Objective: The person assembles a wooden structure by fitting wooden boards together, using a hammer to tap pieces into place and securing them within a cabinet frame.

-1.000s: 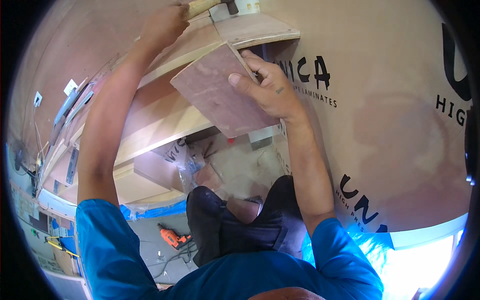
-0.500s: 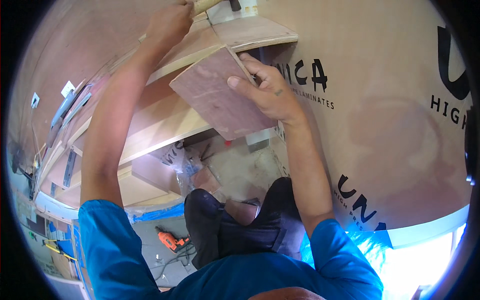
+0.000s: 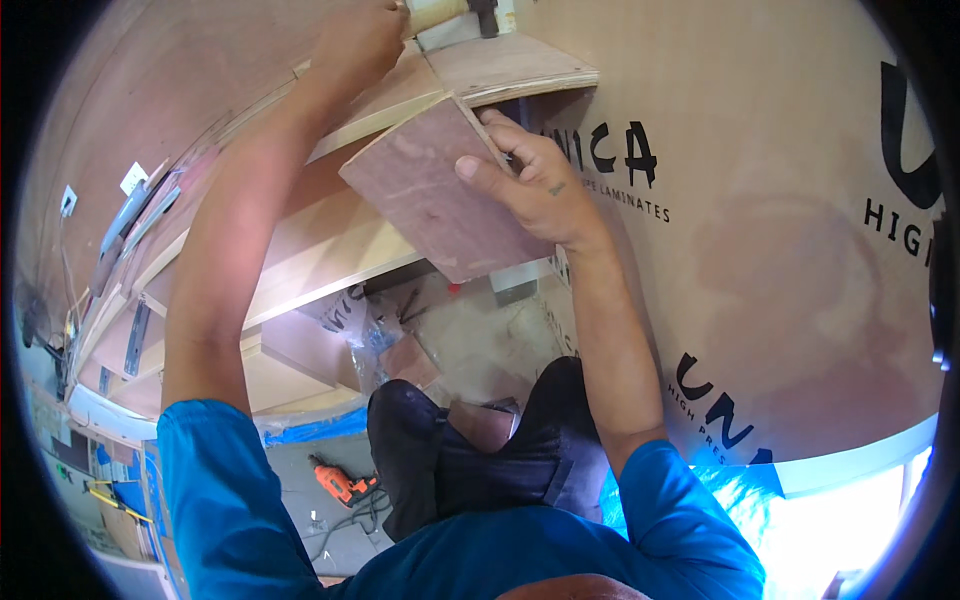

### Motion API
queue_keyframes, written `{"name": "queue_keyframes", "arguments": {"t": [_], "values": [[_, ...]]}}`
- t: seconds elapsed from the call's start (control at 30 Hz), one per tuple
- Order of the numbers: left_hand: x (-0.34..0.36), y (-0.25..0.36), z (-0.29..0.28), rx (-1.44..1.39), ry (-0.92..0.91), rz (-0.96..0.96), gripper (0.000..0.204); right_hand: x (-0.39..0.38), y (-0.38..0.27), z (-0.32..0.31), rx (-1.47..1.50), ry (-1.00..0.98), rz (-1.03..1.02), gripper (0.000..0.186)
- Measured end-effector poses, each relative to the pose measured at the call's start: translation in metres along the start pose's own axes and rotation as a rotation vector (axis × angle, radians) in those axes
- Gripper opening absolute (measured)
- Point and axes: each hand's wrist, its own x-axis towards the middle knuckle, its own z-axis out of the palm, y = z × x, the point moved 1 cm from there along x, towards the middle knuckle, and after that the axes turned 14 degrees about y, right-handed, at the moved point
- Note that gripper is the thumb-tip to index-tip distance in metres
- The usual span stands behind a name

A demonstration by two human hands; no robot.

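Note:
My left hand (image 3: pixel 362 42) is closed round the wooden handle of a hammer (image 3: pixel 436 14) at the top edge of the picture, above the curved plywood shelf. The hammer's dark head (image 3: pixel 484 18) shows at the handle's right end. My right hand (image 3: pixel 540 185) grips a flat reddish-brown plywood panel (image 3: pixel 430 190) by its right edge, thumb on the front face and fingers behind. The panel is tilted, its top corner against the front edge of the upper plywood shelf (image 3: pixel 515 68). What the panel's back touches is hidden.
On the right rises a large curved board (image 3: pixel 790 250) with black lettering. A lower wooden rail (image 3: pixel 330 270) crosses below the panel. On the floor at lower left lies an orange power tool (image 3: pixel 343 482) with its cord. Plywood offcuts (image 3: pixel 410 358) and clear plastic lie ahead of my knees.
My left hand and the hammer have moved slightly right and down, bringing more of the hammer head into view. My right hand and the panel stay in place.

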Motion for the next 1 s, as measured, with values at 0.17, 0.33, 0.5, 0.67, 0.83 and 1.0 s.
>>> {"name": "queue_keyframes", "arguments": {"t": [0.17,0.33,0.5,0.67,0.83,1.0], "values": [[0.014,-0.011,0.025,-0.19,0.074,0.053,0.036,-0.007,0.005,-0.015,-0.101,-0.01,0.074,0.032],[-0.038,-0.124,0.062,-0.629,0.211,-0.236,0.049,-0.059,-0.001,-0.017,-0.026,0.107,0.083,0.042],[-0.064,-0.138,-0.042,-0.658,-0.428,-0.496,0.046,-0.134,0.027,-0.038,0.216,0.388,0.423,0.035],[-0.081,-0.14,-0.034,-0.586,-0.456,-0.574,0.039,-0.127,0.046,-0.049,0.522,0.438,0.512,0.041],[-0.088,-0.171,0.002,-0.499,-0.365,-0.467,0.04,-0.1,0.031,-0.041,0.444,0.415,0.383,0.049],[-0.114,-0.217,0.001,-0.321,-0.038,-0.281,0.042,-0.084,0.034,-0.025,0.446,0.379,0.322,0.054]]}}
